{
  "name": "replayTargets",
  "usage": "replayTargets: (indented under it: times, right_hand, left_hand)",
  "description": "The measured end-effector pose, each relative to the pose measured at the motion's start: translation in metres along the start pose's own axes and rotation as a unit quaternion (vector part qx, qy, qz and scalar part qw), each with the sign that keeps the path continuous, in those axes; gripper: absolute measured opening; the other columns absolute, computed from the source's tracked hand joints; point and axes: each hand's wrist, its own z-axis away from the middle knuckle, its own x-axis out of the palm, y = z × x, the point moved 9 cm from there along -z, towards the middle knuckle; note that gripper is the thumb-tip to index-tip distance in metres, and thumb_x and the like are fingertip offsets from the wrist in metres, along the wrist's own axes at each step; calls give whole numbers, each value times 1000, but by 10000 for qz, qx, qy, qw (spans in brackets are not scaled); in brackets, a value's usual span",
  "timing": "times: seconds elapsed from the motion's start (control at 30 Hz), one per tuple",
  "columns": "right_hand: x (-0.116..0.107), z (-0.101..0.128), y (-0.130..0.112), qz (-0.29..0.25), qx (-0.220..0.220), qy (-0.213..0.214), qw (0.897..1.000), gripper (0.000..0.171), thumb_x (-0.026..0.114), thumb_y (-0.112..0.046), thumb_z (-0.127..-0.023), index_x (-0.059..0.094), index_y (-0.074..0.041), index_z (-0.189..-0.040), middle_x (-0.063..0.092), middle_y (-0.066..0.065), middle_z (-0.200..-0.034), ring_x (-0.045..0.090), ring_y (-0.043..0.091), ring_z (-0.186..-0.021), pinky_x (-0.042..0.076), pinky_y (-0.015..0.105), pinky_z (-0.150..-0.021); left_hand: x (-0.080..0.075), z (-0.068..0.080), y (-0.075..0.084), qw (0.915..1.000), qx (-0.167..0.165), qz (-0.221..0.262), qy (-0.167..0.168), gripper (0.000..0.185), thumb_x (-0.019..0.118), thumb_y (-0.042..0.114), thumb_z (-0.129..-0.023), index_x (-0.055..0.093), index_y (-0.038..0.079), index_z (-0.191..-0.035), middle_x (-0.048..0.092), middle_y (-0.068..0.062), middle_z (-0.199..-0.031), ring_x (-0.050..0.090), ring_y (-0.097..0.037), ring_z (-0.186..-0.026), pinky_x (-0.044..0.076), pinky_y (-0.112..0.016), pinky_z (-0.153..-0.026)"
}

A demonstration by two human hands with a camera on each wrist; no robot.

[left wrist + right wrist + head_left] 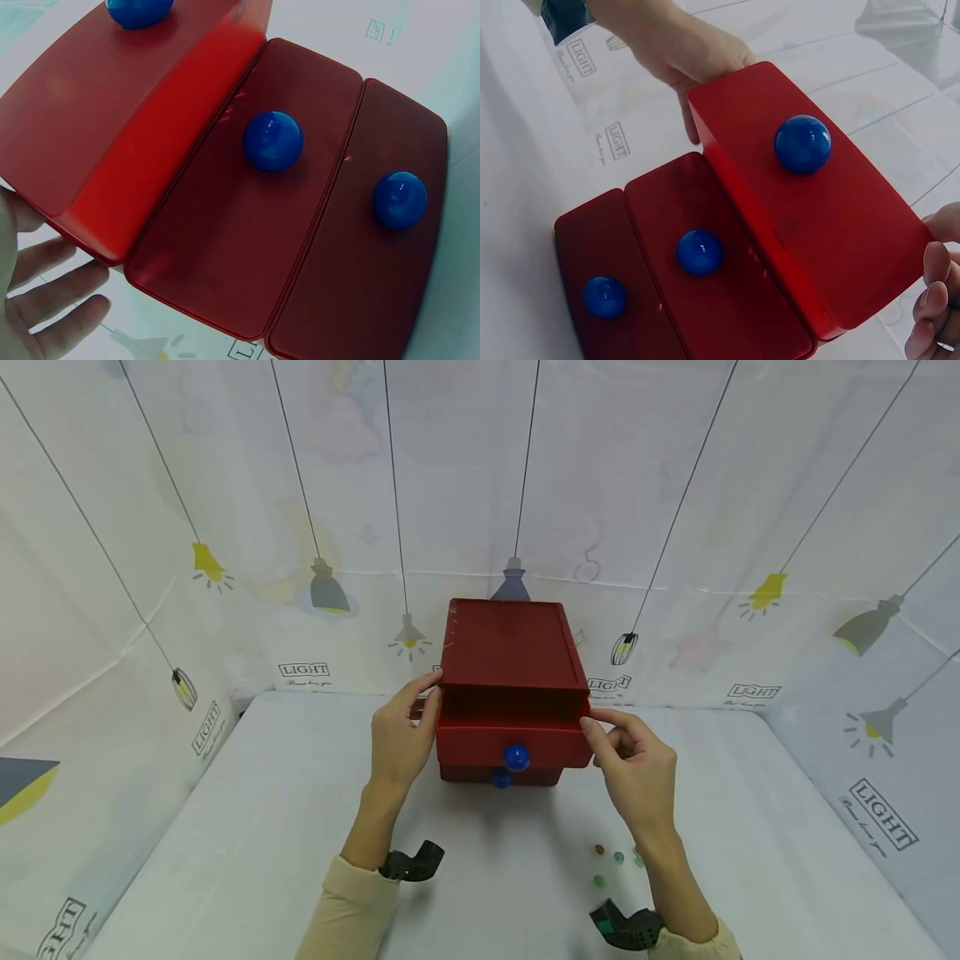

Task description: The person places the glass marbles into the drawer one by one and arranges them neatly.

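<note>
**Both hands at the sides of the pulled-out top drawer**

A red drawer box (510, 677) stands on the white counter (247, 827), with three drawers, each bearing a round blue knob. The top drawer (513, 739) juts out in front of the box, while the two drawers beneath it sit flush, as the wrist views show.

The left hand (401, 739) lies against the left side of the top drawer, at the corner where the drawer leaves the box. Its grip is spread, fingers fairly straight and laid on the drawer's side wall; the fingers (45, 289) appear loose and apart just beside the drawer's end.

The right hand (630, 760) is at the right side of the same drawer. Its thumb and forefinger tips touch the drawer's right front corner, the other fingers loosely curled behind; the grip is a light pinch on the edge.

The top drawer thus lies between the two hands, its knob (516, 757) facing the person, untouched.

In front of the box, near the right wrist, a few small marbles (615, 860) lie on the counter.
</note>
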Motion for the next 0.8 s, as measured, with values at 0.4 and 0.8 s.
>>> replayTargets:
  times: [0.4, 0.8]
  right_hand:
    - [-1, 1, -1, 13, 37, -53, 10000, 21, 72, -19, -93, 75, -14, -113, 64, 6, -65, 52, 6, -57, 40, 17, -46]
    - [-1, 0, -6, -104, -88, -81, 9999, 19, 71, -18, -94, 76, -13, -112, 64, 10, -66, 51, 7, -56, 39, 18, -44]
  left_hand:
    - [1, 0, 0, 10000, 27, -5, -25, 28, 60, 15, -100, 69, 12, -126, 73, -7, -122, 76, -21, -82, 63, -33, -73]
    - [0, 0, 0, 10000, 16, 3, -13, 28, 61, 14, -100, 70, 12, -126, 74, -7, -121, 76, -21, -82, 63, -33, -73]
